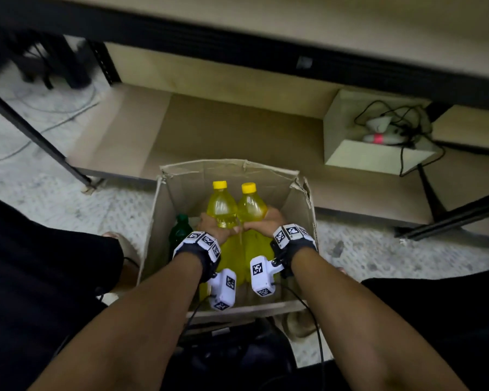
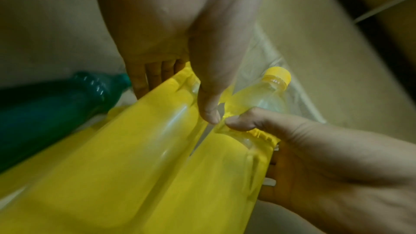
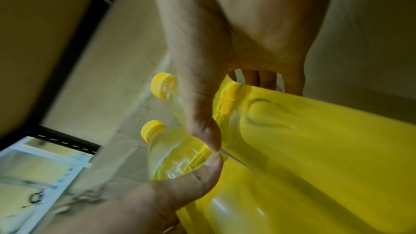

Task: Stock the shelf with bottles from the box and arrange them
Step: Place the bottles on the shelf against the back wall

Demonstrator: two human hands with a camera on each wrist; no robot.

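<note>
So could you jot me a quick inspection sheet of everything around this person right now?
Surface: pale speckled floor; low shelf board bare where visible.
Job's things: two yellow bottles side by side over the cardboard box; green bottle inside it.
Clutter: small open box on the shelf.
Grips: left hand holds the left bottle, right hand the right one.
Cables: black wires in the small box; wrist-camera leads.
Surroundings: black shelf frame.

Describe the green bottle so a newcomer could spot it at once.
Find the open cardboard box on the floor before the low shelf. Against its left wall stands the green bottle, beside the left hand. It alone is dark green; its two neighbours are yellow.
</note>
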